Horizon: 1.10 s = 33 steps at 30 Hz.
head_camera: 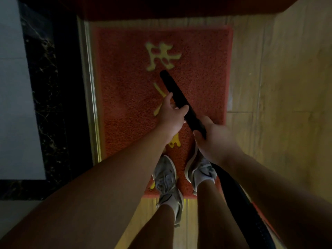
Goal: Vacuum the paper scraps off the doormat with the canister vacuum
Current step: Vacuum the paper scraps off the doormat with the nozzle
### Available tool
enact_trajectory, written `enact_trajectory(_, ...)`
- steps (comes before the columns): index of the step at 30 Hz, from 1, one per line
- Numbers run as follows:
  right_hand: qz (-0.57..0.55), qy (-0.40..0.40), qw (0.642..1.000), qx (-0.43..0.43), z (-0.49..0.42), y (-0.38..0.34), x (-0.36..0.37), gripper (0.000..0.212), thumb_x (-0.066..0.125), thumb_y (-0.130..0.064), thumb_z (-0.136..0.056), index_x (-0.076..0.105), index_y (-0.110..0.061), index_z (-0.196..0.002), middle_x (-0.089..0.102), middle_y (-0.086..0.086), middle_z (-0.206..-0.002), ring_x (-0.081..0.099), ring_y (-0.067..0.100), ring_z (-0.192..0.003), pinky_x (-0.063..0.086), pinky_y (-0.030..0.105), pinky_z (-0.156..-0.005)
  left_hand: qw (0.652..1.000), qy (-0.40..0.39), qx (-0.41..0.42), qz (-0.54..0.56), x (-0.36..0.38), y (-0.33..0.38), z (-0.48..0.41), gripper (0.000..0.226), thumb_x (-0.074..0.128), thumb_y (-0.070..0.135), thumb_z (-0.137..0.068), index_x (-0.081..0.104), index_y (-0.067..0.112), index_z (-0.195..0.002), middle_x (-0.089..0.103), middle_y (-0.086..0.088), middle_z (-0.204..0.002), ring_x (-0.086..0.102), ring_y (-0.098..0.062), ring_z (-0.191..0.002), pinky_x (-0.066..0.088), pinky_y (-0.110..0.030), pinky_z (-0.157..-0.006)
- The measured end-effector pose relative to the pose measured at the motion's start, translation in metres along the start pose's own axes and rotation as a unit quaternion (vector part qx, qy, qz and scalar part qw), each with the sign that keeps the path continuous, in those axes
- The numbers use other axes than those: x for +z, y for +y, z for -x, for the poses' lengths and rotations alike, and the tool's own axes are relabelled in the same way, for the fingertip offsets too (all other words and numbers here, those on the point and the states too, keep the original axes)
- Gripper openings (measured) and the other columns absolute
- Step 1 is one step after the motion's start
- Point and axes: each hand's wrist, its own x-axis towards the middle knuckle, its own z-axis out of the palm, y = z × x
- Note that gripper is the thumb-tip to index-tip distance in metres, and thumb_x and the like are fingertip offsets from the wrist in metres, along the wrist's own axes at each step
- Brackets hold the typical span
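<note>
A red doormat (125, 72) with yellow characters lies on the floor below me. A black vacuum wand (172, 87) slants across it, its tip near the mat's middle. My left hand (172, 114) grips the wand partway down. My right hand (213, 137) holds its rear end, where a black hose (239, 194) trails back past my right leg. I see no paper scraps on the visible mat. The canister is out of sight.
My two feet in pale sneakers (167, 180) stand on the mat's near end. A metal door threshold (89, 87) and dark marble strip (46, 87) border the mat's left side. Light wooden flooring (278, 87) spreads to the right. A dark red door edge (161, 8) lies ahead.
</note>
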Motion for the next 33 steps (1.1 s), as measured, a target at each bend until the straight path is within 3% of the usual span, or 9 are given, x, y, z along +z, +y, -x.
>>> enact_trajectory(2,-0.007,0.011,1.000,0.015,0.007,0.001,0.000,0.037,0.051,-0.030,-0.098,0.046,-0.026,-0.135,0.053,-0.009,-0.071,0.054,0.018,-0.062,0.044,0.030,-0.057,1.000,-0.014,0.010,0.021,0.000,0.005,0.015,0.071,0.067,0.014,-0.096,0.028,0.025,-0.155,0.061,-0.010,-0.133,0.067,-0.026,-0.114,0.062,-0.029,-0.075)
enact_trajectory(5,-0.036,0.032,0.999,0.022,0.018,0.007,0.000,0.035,0.053,-0.026,-0.098,0.049,-0.024,-0.133,0.047,-0.015,-0.067,0.047,0.010,-0.057,0.034,0.023,-0.048,0.999,-0.023,0.023,0.020,0.001,0.004,0.044,0.073,0.065,0.027,-0.098,0.022,0.027,-0.157,0.064,-0.009,-0.129,0.072,-0.023,-0.103,0.061,-0.029,-0.075)
enact_trajectory(9,-0.060,0.042,0.997,0.021,0.035,0.010,0.001,0.042,0.053,-0.026,-0.099,0.046,-0.027,-0.141,0.049,-0.016,-0.068,0.050,0.003,-0.056,0.031,0.015,-0.046,0.999,-0.041,0.012,0.022,0.004,-0.016,0.090,0.071,0.059,0.037,-0.100,0.018,0.030,-0.158,0.059,0.001,-0.134,0.068,-0.026,-0.111,0.059,-0.043,-0.086)
enact_trajectory(12,-0.061,0.040,0.997,0.008,0.046,0.012,0.004,0.045,0.052,-0.026,-0.099,0.044,-0.027,-0.144,0.056,-0.012,-0.073,0.051,0.004,-0.056,0.030,0.010,-0.044,0.997,-0.064,-0.006,0.040,0.006,-0.042,0.126,0.069,0.056,0.038,-0.100,0.019,0.030,-0.158,0.060,0.011,-0.122,0.067,-0.029,-0.115,0.057,-0.049,-0.092)
enact_trajectory(20,-0.082,0.047,0.995,-0.006,0.077,0.029,0.009,0.048,0.052,-0.032,-0.101,0.040,-0.029,-0.147,0.056,-0.002,-0.092,0.055,0.018,-0.072,0.042,0.027,-0.058,0.984,-0.146,-0.079,0.066,0.033,-0.139,0.228,0.095,0.079,0.036,-0.076,0.028,0.026,-0.156,0.063,-0.007,-0.134,0.069,-0.027,-0.113,0.058,-0.047,-0.091)
enact_trajectory(22,-0.080,0.049,0.996,-0.007,0.087,0.035,0.015,0.048,0.052,-0.032,-0.101,0.040,-0.027,-0.148,0.054,-0.002,-0.093,0.054,0.016,-0.072,0.041,0.025,-0.058,0.980,-0.171,-0.077,0.061,0.047,-0.158,0.250,0.085,0.080,0.035,-0.073,0.040,0.028,-0.148,0.065,-0.009,-0.130,0.068,-0.026,-0.114,0.057,-0.049,-0.095)
enact_trajectory(24,-0.085,0.058,0.995,-0.006,0.098,0.041,0.021,0.047,0.052,-0.031,-0.102,0.041,-0.026,-0.147,0.055,-0.004,-0.090,0.050,0.006,-0.063,0.036,0.017,-0.051,0.984,-0.159,-0.064,0.054,0.061,-0.171,0.268,0.065,0.077,0.032,-0.074,0.053,0.031,-0.134,0.066,-0.007,-0.127,0.067,-0.023,-0.115,0.055,-0.048,-0.099)
enact_trajectory(27,-0.101,0.059,0.993,-0.005,0.112,0.049,0.026,0.043,0.051,-0.030,-0.102,0.044,-0.025,-0.144,0.053,-0.011,-0.078,0.048,-0.001,-0.061,0.034,0.009,-0.047,0.989,-0.130,-0.039,0.051,0.078,-0.189,0.288,0.057,0.077,0.031,-0.074,0.057,0.038,-0.127,0.067,0.000,-0.125,0.066,-0.017,-0.114,0.052,-0.051,-0.103)
enact_trajectory(33,-0.107,0.067,0.992,-0.013,0.129,0.056,0.027,0.039,0.051,-0.030,-0.102,0.047,-0.025,-0.140,0.057,-0.007,-0.083,0.053,0.000,-0.063,0.038,0.012,-0.049,0.996,-0.078,0.021,0.028,0.094,-0.213,0.304,0.054,0.075,0.036,-0.073,0.056,0.044,-0.123,0.066,0.001,-0.123,0.066,-0.016,-0.114,0.054,-0.051,-0.098)
